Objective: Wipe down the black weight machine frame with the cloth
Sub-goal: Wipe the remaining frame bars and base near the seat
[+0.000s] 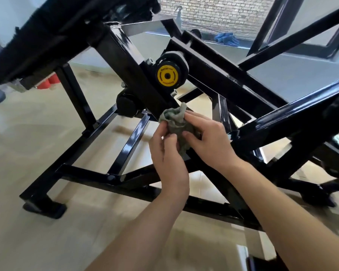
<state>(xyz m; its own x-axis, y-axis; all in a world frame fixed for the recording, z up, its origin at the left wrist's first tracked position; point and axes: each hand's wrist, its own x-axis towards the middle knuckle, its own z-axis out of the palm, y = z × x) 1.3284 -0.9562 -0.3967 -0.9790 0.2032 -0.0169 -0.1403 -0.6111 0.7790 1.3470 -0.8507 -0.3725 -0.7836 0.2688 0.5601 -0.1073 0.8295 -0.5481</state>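
The black frame [125, 61] fills the view, its bars crossing at a yellow-capped pivot [167, 76]. Both forearms reach up and in. The right hand [211, 141] and left hand [168, 153] pinch the bunched grey-green cloth [174, 119] between them, just below the pivot, top edge touching the slanted bar.

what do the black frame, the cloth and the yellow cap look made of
Black square-tube machine frame: likely steel, gloss paint; sharp reflections along the bars. Crumpled grey-green cloth: soft matte fabric, wrinkled; weave unclear. Round yellow cap: probably moulded plastic, smooth, dark lettering on it.
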